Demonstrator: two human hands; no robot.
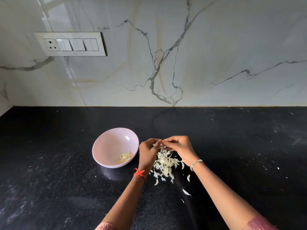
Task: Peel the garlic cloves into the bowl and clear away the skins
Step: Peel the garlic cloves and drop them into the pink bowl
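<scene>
A pale pink round bowl [106,141] sits on a black speckled stone countertop [66,188]. A few peeled cream garlic cloves [125,157] lie inside against its near wall. Just right of the bowl, the person's left hand [147,151] and right hand [179,146] meet fingertip to fingertip. Both pinch one small garlic clove [161,141], from which a shred of skin seems to hang. Beneath them, also right of the bowl, lies a heap of white papery garlic skins [165,163]. The clove is probably firm but slippery, best pinched by its sides. The skins look feather-light and brittle, easier swept together than picked up.
</scene>
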